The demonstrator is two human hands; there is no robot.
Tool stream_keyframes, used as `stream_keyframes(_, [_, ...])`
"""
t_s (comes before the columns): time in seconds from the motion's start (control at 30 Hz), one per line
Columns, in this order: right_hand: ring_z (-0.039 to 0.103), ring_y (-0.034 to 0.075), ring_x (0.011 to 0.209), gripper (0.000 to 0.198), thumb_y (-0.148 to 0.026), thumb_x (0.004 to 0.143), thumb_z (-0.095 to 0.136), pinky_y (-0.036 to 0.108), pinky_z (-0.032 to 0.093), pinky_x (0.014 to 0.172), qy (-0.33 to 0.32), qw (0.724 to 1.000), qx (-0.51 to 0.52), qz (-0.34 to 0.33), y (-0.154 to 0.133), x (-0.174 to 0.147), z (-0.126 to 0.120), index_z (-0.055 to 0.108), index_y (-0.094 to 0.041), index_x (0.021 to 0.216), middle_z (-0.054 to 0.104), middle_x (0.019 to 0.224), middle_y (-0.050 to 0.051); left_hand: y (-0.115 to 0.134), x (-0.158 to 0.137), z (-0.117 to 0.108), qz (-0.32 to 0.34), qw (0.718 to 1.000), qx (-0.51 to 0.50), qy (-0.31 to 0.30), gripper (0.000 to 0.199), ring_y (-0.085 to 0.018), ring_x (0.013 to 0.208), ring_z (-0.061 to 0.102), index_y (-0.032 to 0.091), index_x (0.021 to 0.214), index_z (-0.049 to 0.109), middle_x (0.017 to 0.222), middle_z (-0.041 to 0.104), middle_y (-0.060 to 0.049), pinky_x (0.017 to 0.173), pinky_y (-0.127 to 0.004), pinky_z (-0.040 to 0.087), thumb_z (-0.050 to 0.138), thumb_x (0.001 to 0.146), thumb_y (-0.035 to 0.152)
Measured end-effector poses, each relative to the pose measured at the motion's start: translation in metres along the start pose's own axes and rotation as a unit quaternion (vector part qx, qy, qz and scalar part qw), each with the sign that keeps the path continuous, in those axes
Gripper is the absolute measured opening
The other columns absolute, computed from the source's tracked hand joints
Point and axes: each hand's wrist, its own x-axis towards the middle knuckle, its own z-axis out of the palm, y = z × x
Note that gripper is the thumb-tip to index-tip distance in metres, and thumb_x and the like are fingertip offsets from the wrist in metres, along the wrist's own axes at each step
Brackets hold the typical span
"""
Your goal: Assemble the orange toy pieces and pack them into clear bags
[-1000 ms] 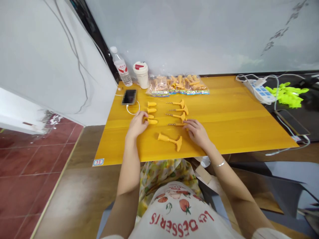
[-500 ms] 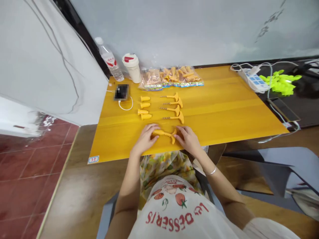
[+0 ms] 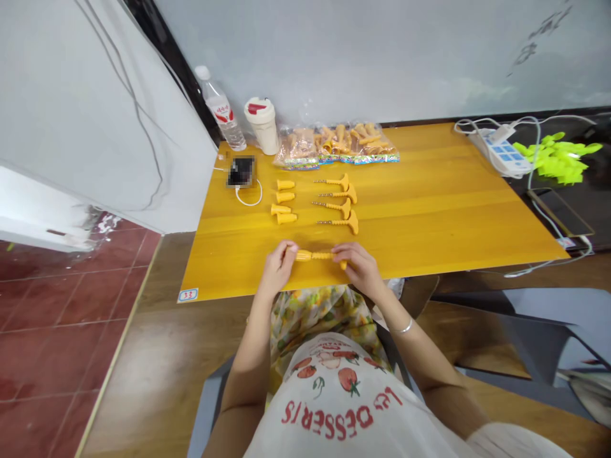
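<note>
Between my hands is a yellow corkscrew [image 3: 323, 256], level just above the table's front part, its metal screw hidden inside a yellow sleeve [image 3: 303, 256]. My left hand [image 3: 279, 266] pinches the sleeve's left end. Fingers of my right hand [image 3: 357, 263] are wrapped round the T-shaped handle and partly hide it. Beyond them several more corkscrews [image 3: 336, 205] lie in a column, bare metal screws pointing left. To their left, several loose yellow sleeves [image 3: 285, 197] form another column.
Clear bags of yellow parts [image 3: 337, 146] lie along the wall, beside a white cup [image 3: 262, 127] and a water bottle [image 3: 223, 114]. A cabled device [image 3: 241, 172] is at the left. On the right are a power strip [image 3: 506, 156], bright green pieces [image 3: 558, 158] and a phone [image 3: 562, 212].
My right hand has closed round the corkscrew's handle, and my left hand has moved to pinch the sleeve's end. The corkscrew has turned straighter. The view has shifted slightly.
</note>
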Motion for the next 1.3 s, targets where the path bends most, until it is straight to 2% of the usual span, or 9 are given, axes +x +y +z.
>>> stream_keyframes(0.07, [0.064, 0.021, 0.117, 0.026, -0.016, 0.099, 0.044, 0.041, 0.056, 0.098, 0.006, 0.995, -0.050, -0.082, 0.002, 0.000, -0.007, 0.065, -0.024, 0.085, 0.072, 0.113, 0.008, -0.005, 0.005, -0.004, -0.066, 0.996, -0.037, 0.056, 0.032, -0.015, 0.070, 0.052, 0.022, 0.085, 0.056, 0.073, 0.053, 0.000, 0.066, -0.024, 0.043, 0.040, 0.098, 0.046])
stream_keyframes(0.13, [0.062, 0.021, 0.121, 0.028, -0.011, 0.098, 0.044, 0.041, 0.056, 0.099, 0.021, 0.990, -0.090, -0.104, 0.008, -0.001, -0.013, 0.065, -0.024, 0.084, 0.071, 0.116, 0.008, -0.011, 0.012, -0.010, -0.090, 0.992, -0.033, 0.085, 0.034, -0.015, 0.069, 0.051, 0.022, 0.083, 0.054, 0.071, 0.049, 0.001, 0.065, -0.024, 0.042, 0.038, 0.098, 0.048])
stream_keyframes(0.33, [0.048, 0.024, 0.138, 0.031, -0.012, 0.099, 0.040, 0.048, 0.050, 0.111, -0.069, 0.985, -0.157, -0.032, 0.026, -0.004, -0.019, 0.069, -0.020, 0.103, 0.065, 0.132, 0.013, -0.024, 0.039, -0.023, -0.006, 0.992, 0.110, 0.066, 0.020, -0.014, 0.061, 0.045, 0.022, 0.101, 0.052, 0.068, 0.043, 0.005, 0.065, -0.025, 0.038, 0.061, 0.087, 0.034])
stream_keyframes(0.53, [0.045, 0.026, 0.141, 0.028, -0.015, 0.100, 0.043, 0.054, 0.046, 0.112, -0.087, 0.985, -0.148, -0.006, 0.038, -0.007, -0.010, 0.070, -0.020, 0.107, 0.061, 0.135, 0.015, -0.033, 0.053, -0.019, 0.092, 0.979, 0.167, 0.067, 0.019, -0.021, 0.090, 0.055, 0.021, 0.097, 0.052, 0.095, 0.060, -0.004, 0.088, -0.035, 0.044, 0.058, 0.080, 0.015])
stream_keyframes(0.77, [0.041, 0.029, 0.143, 0.024, -0.036, 0.096, 0.059, 0.056, 0.043, 0.114, -0.137, 0.983, -0.119, -0.004, 0.024, -0.005, -0.017, 0.069, -0.019, 0.110, 0.058, 0.138, 0.015, -0.037, 0.043, -0.016, 0.170, 0.965, 0.183, 0.075, 0.027, -0.026, 0.118, 0.052, 0.021, 0.101, 0.056, 0.119, 0.057, -0.010, 0.108, -0.046, 0.040, 0.048, 0.079, 0.006])
stream_keyframes(0.9, [0.038, 0.027, 0.145, 0.030, -0.036, 0.101, 0.049, 0.053, 0.040, 0.117, -0.104, 0.983, -0.152, 0.018, 0.022, 0.001, -0.021, 0.067, -0.020, 0.119, 0.055, 0.142, 0.014, -0.040, 0.037, -0.015, 0.163, 0.966, 0.166, 0.113, 0.031, -0.027, 0.131, 0.047, 0.019, 0.112, 0.055, 0.130, 0.050, -0.014, 0.115, -0.047, 0.036, 0.051, 0.083, 0.012])
stream_keyframes(1.0, [0.026, 0.029, 0.151, 0.047, -0.042, 0.101, 0.044, 0.055, 0.033, 0.120, -0.093, 0.973, -0.203, 0.063, 0.032, 0.008, -0.022, 0.054, -0.018, 0.140, 0.040, 0.156, 0.016, -0.043, 0.039, -0.012, 0.146, 0.973, 0.144, 0.104, 0.044, -0.027, 0.146, 0.034, 0.018, 0.134, 0.046, 0.150, 0.038, -0.019, 0.121, -0.048, 0.028, 0.052, 0.092, 0.027])
stream_keyframes(1.13, [0.012, 0.034, 0.154, 0.071, -0.050, 0.101, 0.037, 0.061, 0.025, 0.119, -0.132, 0.940, -0.271, 0.158, 0.047, 0.013, -0.017, 0.022, -0.010, 0.159, 0.020, 0.164, 0.021, -0.048, 0.042, -0.007, 0.113, 0.983, 0.131, 0.063, 0.069, -0.029, 0.155, 0.016, 0.021, 0.154, 0.026, 0.165, 0.020, -0.018, 0.125, -0.053, 0.016, 0.050, 0.095, 0.047])
stream_keyframes(1.3, [0.012, 0.031, 0.154, 0.072, -0.050, 0.103, 0.025, 0.057, 0.019, 0.122, -0.160, 0.916, -0.321, 0.181, 0.049, 0.011, -0.011, 0.014, -0.008, 0.160, 0.019, 0.164, 0.018, -0.049, 0.042, -0.004, 0.097, 0.983, 0.152, 0.049, 0.074, -0.029, 0.155, 0.013, 0.018, 0.159, 0.019, 0.166, 0.019, -0.017, 0.126, -0.054, 0.011, 0.041, 0.097, 0.053])
